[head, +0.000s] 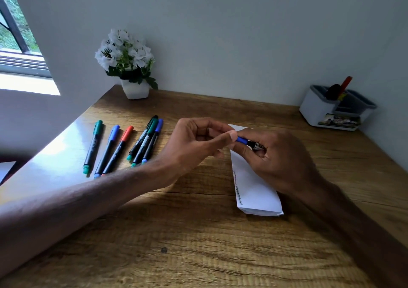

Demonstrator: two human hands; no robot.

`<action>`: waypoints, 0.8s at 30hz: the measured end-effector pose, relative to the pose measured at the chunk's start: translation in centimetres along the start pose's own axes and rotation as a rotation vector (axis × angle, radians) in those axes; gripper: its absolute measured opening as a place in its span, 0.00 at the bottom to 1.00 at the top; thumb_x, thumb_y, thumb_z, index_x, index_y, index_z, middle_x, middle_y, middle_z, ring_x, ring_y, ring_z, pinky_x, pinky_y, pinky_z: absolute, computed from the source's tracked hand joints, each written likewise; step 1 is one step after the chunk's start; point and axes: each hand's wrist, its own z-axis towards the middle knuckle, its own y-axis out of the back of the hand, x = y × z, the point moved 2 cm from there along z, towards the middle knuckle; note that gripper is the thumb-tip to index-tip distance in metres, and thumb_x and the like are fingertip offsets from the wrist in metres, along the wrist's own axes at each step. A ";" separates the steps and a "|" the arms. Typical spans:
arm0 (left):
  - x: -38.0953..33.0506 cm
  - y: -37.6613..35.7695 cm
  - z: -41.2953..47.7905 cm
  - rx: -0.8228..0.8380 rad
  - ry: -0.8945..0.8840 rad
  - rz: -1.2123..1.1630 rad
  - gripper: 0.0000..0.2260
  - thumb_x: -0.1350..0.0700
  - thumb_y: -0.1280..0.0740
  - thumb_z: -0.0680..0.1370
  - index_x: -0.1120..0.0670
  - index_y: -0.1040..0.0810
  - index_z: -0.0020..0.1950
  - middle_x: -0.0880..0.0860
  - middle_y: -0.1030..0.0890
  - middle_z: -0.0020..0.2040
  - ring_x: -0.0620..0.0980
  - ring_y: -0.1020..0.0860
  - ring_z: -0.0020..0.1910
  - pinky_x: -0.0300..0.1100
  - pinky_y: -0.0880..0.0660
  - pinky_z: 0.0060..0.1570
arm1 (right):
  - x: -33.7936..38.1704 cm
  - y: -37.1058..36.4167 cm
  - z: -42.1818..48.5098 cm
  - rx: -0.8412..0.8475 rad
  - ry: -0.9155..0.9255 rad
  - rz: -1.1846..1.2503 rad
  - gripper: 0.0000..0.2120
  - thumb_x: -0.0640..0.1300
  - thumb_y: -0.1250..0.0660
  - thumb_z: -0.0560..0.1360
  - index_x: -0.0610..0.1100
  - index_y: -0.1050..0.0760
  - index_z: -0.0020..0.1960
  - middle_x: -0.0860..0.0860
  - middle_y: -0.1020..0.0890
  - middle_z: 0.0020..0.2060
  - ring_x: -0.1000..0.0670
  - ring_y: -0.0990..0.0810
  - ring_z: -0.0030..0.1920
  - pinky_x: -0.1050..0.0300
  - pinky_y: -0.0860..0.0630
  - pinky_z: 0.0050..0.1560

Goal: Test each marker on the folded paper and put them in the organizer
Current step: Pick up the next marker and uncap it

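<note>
Six markers [120, 149] lie at the left of the desk [198, 243] — two green, two blue, one red, one black. Above the one folded paper [254, 190] a seventh marker [242, 141]: left hand [198, 146] pinches its blue cap, right hand [280, 157] grips the barrel — two items stand in the organizer [318, 111]

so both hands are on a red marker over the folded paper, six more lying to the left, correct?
Not quite. The marker pinched between the left hand and the right hand is blue, not red; the head view shows it. The rest holds: it is over the folded paper, with six more markers lying to the left.
</note>
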 end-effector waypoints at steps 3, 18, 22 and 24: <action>0.1 0.0 0.0 0.034 0.088 -0.024 0.12 0.55 0.26 0.76 0.58 0.17 0.57 0.54 0.12 0.48 0.49 0.14 0.46 0.43 0.16 0.46 | 0.1 -0.1 0.3 0.017 -0.008 0.022 0.19 0.63 0.36 0.76 0.54 0.19 0.59 0.56 0.14 0.42 0.57 0.21 0.37 0.63 0.30 0.35; 1.2 0.8 1.0 -0.049 0.291 -0.102 0.14 0.52 0.42 0.86 0.60 0.22 0.58 0.57 0.19 0.44 0.49 0.21 0.39 0.42 0.22 0.38 | -2.6 3.1 1.2 0.045 -0.479 1.398 0.20 0.26 0.46 0.80 0.39 0.21 0.61 0.39 0.15 0.54 0.49 0.16 0.48 0.61 0.18 0.39; 1.0 0.8 0.9 0.016 0.269 -0.032 0.16 0.51 0.46 0.87 0.59 0.23 0.57 0.52 0.17 0.39 0.48 0.22 0.36 0.41 0.25 0.34 | -2.7 2.6 1.0 0.073 -0.514 1.371 0.16 0.35 0.35 0.77 0.41 0.23 0.64 0.43 0.15 0.53 0.51 0.15 0.49 0.63 0.18 0.39; 0.8 0.8 0.8 0.028 0.253 -0.032 0.17 0.51 0.46 0.87 0.59 0.23 0.52 0.53 0.18 0.38 0.49 0.23 0.36 0.41 0.25 0.33 | -2.2 1.9 0.9 0.112 -0.540 1.373 0.17 0.40 0.32 0.75 0.40 0.24 0.63 0.43 0.15 0.51 0.51 0.16 0.47 0.62 0.19 0.38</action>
